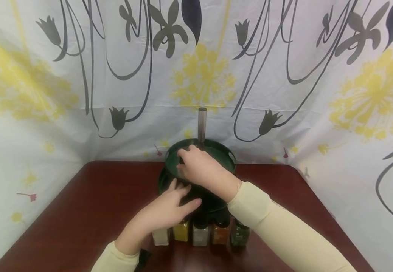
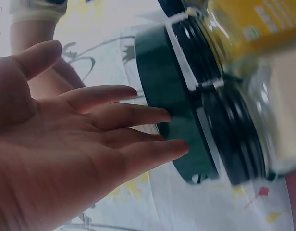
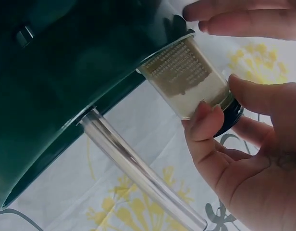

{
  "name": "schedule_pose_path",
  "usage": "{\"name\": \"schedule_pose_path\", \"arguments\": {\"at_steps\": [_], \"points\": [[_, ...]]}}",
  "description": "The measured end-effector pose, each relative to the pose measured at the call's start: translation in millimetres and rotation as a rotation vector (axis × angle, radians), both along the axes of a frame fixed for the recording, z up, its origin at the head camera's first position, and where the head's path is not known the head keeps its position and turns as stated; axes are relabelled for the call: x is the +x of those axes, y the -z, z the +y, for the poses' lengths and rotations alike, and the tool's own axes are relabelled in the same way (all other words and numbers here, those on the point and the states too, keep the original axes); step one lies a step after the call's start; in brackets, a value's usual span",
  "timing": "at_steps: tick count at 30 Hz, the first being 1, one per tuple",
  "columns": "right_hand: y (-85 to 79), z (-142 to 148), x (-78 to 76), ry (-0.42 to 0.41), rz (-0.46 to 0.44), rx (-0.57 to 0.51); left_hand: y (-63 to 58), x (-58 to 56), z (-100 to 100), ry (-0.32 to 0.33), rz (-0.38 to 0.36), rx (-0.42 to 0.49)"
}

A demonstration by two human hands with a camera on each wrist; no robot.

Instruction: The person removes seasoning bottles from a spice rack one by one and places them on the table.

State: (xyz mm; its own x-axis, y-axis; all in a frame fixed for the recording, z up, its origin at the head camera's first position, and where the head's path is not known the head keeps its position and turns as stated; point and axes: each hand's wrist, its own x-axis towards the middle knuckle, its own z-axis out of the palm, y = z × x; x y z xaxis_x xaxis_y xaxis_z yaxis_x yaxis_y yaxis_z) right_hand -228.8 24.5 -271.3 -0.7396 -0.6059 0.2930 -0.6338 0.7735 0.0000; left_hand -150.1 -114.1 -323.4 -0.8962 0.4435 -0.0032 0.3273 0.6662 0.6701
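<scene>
My right hand [image 1: 201, 166] reaches over the upper tier [image 1: 218, 153] of a round dark green two-tier rack. In the right wrist view its thumb and fingers pinch a glass spice jar [image 3: 184, 84] of pale powder by the end near its black lid. The jar is tilted, and its base overlaps the tier's rim. Lower down, my left hand [image 1: 169, 207] is spread beside the lower tier [image 1: 163, 181], holding nothing. The left wrist view shows its straight fingers reaching to the green tier [image 2: 160, 77], with black-lidded jars close by.
A clear post [image 1: 202, 126] rises from the rack. Several spice jars stand in a row in front, among them a yellow one [image 1: 181, 232], an orange one [image 1: 220, 235] and a dark green one [image 1: 240, 234]. A patterned curtain [image 1: 196, 75] surrounds the dark red table [image 1: 114, 196].
</scene>
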Motion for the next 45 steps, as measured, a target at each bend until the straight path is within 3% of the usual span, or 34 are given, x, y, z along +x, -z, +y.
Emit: {"name": "schedule_pose_path", "arguments": {"at_steps": [9,14,19,24,29,34,42,45], "points": [[-11.5,9.2,1.0,0.018,-0.029,-0.045,3.8,-10.9,-34.3,-0.164,0.172,0.062],[-21.6,12.2,5.8,0.005,0.005,-0.072,11.7,-16.1,-63.0,-0.203,0.281,0.087],[-32.0,8.9,15.1,-0.020,0.023,-0.130,24.9,-23.7,-91.5,-0.243,0.377,-0.039],[-35.0,-4.3,28.4,-0.091,0.042,-0.197,39.6,-27.5,-118.4,-0.240,0.355,-0.172],[-25.4,-27.9,42.1,-0.174,0.044,-0.220,45.0,-27.7,-137.4,-0.247,0.348,-0.181],[-5.0,-53.8,53.1,-0.231,0.038,-0.163,47.1,-26.8,-151.4,-0.260,0.354,-0.159],[36.5,-82.8,65.6,-0.206,0.114,0.092,45.7,-24.6,-158.6,-0.279,0.338,-0.155],[50.2,-89.8,69.6,-0.185,0.079,0.144,45.8,-24.3,-158.8,-0.276,0.338,-0.146]]}}
